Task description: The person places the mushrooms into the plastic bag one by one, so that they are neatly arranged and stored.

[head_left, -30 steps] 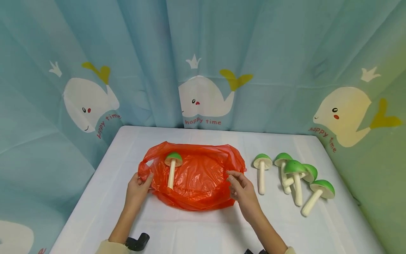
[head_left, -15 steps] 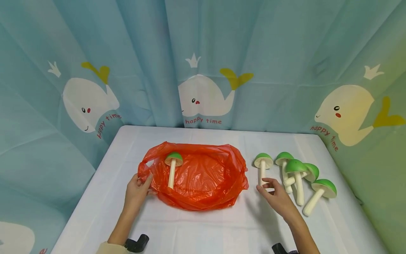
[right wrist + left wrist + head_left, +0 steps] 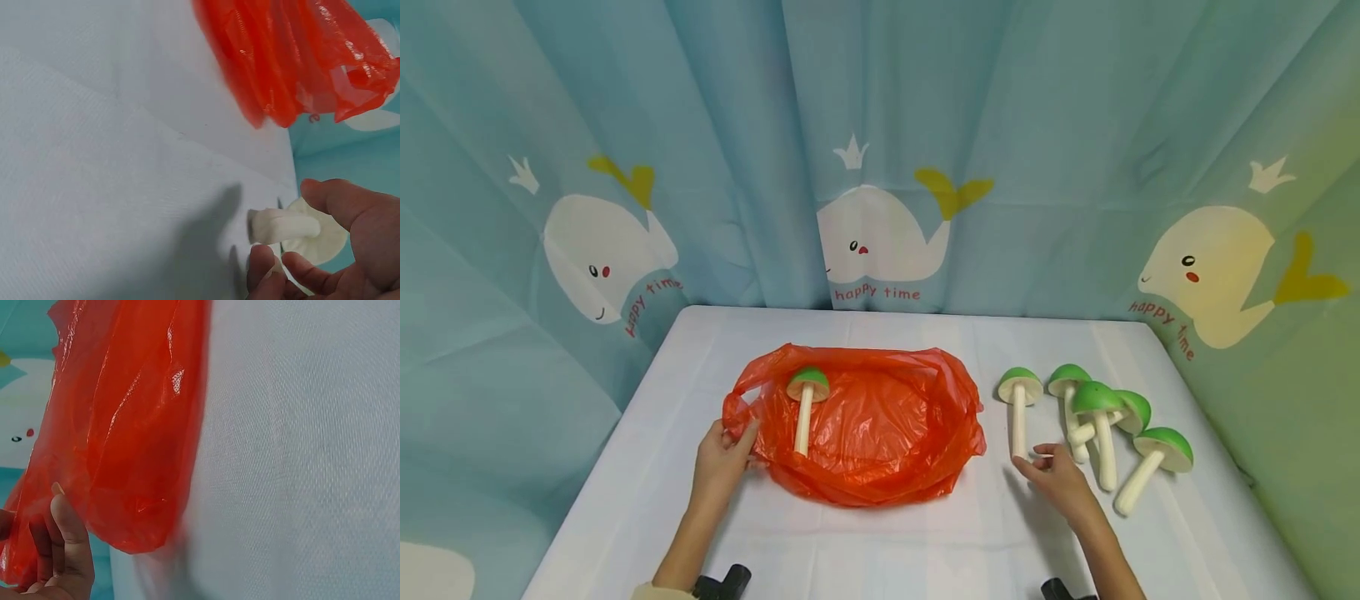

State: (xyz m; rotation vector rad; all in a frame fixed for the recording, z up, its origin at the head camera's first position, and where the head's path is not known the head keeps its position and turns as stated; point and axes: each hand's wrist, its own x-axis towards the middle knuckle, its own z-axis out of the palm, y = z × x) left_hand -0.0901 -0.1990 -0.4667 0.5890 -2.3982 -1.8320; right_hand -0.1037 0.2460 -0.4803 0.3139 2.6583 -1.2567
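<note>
In the head view a red plastic bag point(image 3: 880, 492) lies spread on the table with its mouth gaping. One toy mushroom point(image 3: 803, 421), green-capped with a white stem, lies inside it at the left. My left hand point(image 3: 721, 458) pinches the bag's left edge; the left wrist view shows its curled fingers point(image 3: 70, 534) at the red film. Right of the bag, my right hand point(image 3: 1062, 482) is at the lower end of another mushroom's stem point(image 3: 1018, 417). The right wrist view shows that mushroom point(image 3: 284, 226) between the spread thumb and fingers.
Several more green-capped mushrooms point(image 3: 1105, 446) lie in a loose group to the right, some overlapping. The white-covered table point(image 3: 850, 558) backs onto a blue curtain point(image 3: 737, 167) printed with whales. Dark wrist mounts point(image 3: 730, 582) show at the lower edge.
My right hand has left the bag's right edge and moved right to the nearest loose mushroom, then slightly down its stem. The left hand has stayed on the bag.
</note>
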